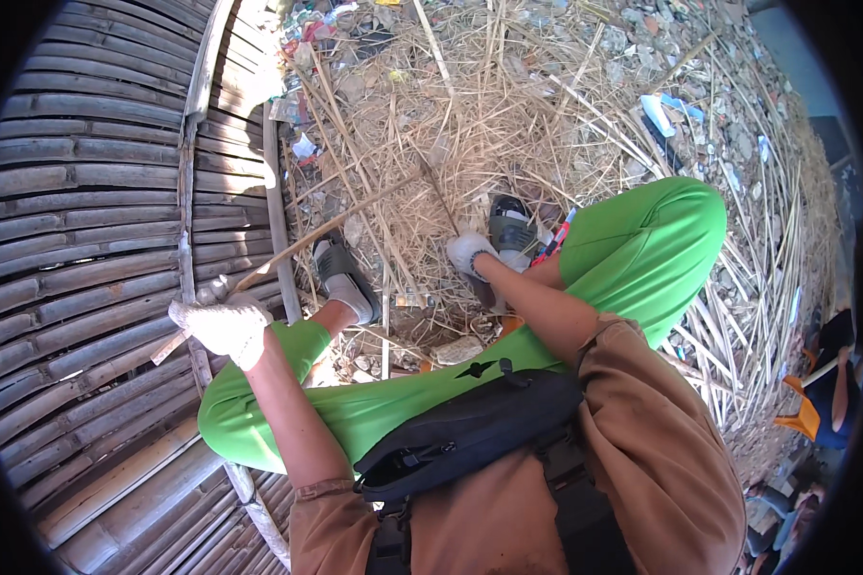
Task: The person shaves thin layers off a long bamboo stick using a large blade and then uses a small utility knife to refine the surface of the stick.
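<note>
My left hand [222, 321], in a white knit glove, is closed around a bamboo stick [340, 218]. The stick slants from beside my left knee up to the right, over my left foot. My right hand [470, 253], gloved in white too, is closed on a long, thin-bladed knife [439, 198]; its handle is hidden in the fist. That blade points up and slightly left, and its upper part meets or crosses the stick's far end. Whether they touch I cannot tell. Both hands are in front of my bent, green-trousered legs.
A bamboo-slat wall or platform [86, 230] fills the left side, edged by a pole [280, 211]. Straw and shavings [508, 115] cover the ground around my sandals [340, 273]. Split bamboo strips [729, 355] lie at right. Another person [837, 379] sits near an orange object [801, 412].
</note>
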A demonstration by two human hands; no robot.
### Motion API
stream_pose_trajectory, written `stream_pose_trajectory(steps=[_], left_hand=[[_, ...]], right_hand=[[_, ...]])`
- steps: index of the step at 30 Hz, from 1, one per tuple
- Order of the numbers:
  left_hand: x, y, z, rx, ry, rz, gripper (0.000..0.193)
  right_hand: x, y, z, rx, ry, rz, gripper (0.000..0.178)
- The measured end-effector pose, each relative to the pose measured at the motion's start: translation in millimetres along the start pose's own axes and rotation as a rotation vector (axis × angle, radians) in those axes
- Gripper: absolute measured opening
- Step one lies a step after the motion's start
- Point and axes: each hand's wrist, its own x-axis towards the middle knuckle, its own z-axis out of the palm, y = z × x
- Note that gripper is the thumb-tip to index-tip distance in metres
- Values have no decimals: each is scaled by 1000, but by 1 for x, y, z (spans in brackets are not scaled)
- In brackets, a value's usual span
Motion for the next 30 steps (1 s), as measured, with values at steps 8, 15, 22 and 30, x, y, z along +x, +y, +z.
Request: stream_pose_trajectory(steps=[8, 15, 22, 30], left_hand=[[8, 13, 7, -347, -241, -151, 30], [15, 44, -18, -221, -275, 78, 23], [29, 94, -9, -484, -337, -262, 39], [-26, 24, 40, -260, -75, 0, 30]], right_hand=[[11, 18, 32, 365, 171, 205, 30], [-26, 13, -32, 977, 54, 411, 50], [-28, 13, -45, 936, 207, 456, 56], [-26, 46, -39, 307, 101, 263, 48]])
